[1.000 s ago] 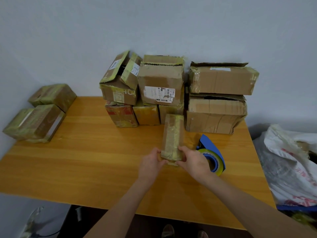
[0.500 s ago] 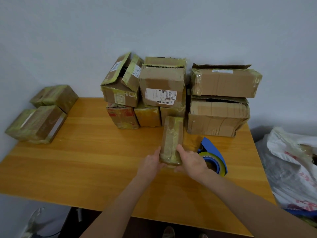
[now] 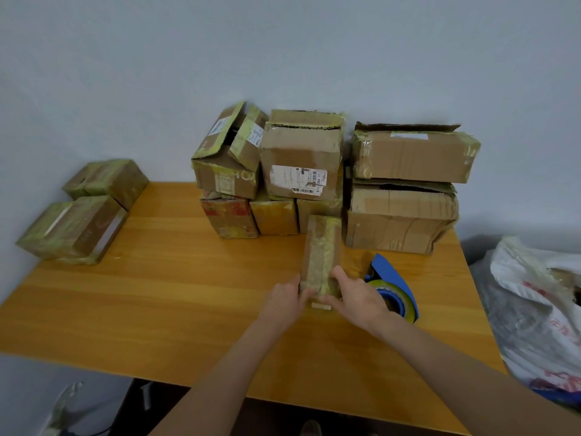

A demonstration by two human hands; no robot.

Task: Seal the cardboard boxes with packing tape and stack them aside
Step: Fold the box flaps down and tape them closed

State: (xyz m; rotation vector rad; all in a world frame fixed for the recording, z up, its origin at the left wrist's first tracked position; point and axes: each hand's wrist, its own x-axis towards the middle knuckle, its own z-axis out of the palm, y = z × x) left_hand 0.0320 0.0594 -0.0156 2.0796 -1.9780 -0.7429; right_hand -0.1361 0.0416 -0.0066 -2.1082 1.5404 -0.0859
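Left hand (image 3: 284, 302) and right hand (image 3: 355, 297) grip a narrow tape-wrapped brown cardboard box (image 3: 322, 250) at centre frame; its contents are hidden.

Box (image 3: 322, 256) between left hand (image 3: 284, 302), right hand (image 3: 358, 297)

The light is soft and even, a little dim, and gives the wall (image 3: 283, 42) a cool grey cast. Shadows are weak; thin ones lie at the foot of the boxes (image 3: 399, 228). The table (image 3: 157, 309) has a mild sheen. The wide lens bends its edges, and the corners look soft.
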